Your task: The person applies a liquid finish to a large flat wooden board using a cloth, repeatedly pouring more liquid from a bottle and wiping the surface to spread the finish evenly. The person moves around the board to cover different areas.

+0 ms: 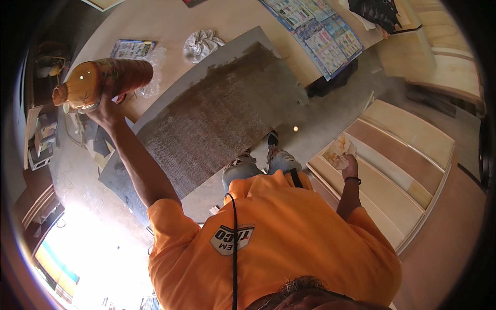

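My left hand (106, 111) is raised at the left, its fingers wrapped round a large plastic bottle (82, 87). The bottle lies nearly level in the air, its neck pointing left; it looks orange-brown at the neck end and darker red-brown toward the base. At the right, my right hand (351, 166) grips a crumpled, pale rag (338, 153) with orange-brown stains. A long flat board (206, 119) lies in front of me, its surface partly coated dark brown, with a greyer margin along the far edge.
On the worktop beyond the board are a bunched white cloth (202, 45), a small printed sheet (133, 48) and clear plastic wrap (151, 77). Larger printed sheets (326, 39) lie at the far right. A wooden panel with slats (395, 155) is beside my right hand.
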Motion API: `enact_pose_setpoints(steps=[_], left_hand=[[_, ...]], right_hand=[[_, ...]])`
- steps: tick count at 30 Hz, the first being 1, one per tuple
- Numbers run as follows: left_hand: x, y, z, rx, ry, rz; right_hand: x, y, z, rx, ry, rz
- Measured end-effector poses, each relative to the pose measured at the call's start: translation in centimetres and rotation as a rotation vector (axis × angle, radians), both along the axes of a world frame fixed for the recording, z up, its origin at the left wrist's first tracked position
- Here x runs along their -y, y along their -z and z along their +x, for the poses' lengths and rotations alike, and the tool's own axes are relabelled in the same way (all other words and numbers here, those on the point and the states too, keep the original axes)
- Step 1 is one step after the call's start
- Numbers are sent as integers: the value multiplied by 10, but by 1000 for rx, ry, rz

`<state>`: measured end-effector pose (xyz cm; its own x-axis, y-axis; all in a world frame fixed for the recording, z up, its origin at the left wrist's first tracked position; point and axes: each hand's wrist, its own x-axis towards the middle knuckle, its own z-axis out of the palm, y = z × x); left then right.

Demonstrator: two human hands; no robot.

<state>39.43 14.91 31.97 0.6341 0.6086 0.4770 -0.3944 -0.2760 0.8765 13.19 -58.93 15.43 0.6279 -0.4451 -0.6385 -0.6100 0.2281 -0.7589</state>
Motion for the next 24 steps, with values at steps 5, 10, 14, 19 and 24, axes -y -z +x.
enact_pose_setpoints(steps=[5,10,14,19,24], left_hand=[[18,-68,-44,-119,78,164],[67,-75,-58,-402,232,168],[113,-68,-61,-785,225,228],[168,-59,-64,-1056,201,468],[192,-27,-46,-1134,169,591]], right_hand=[[-7,25,48,14,57,217],[43,78,107,159,-358,-4],[45,64,178,141,-362,22],[95,60,235,260,-689,-294],[118,64,288,166,-380,204]])
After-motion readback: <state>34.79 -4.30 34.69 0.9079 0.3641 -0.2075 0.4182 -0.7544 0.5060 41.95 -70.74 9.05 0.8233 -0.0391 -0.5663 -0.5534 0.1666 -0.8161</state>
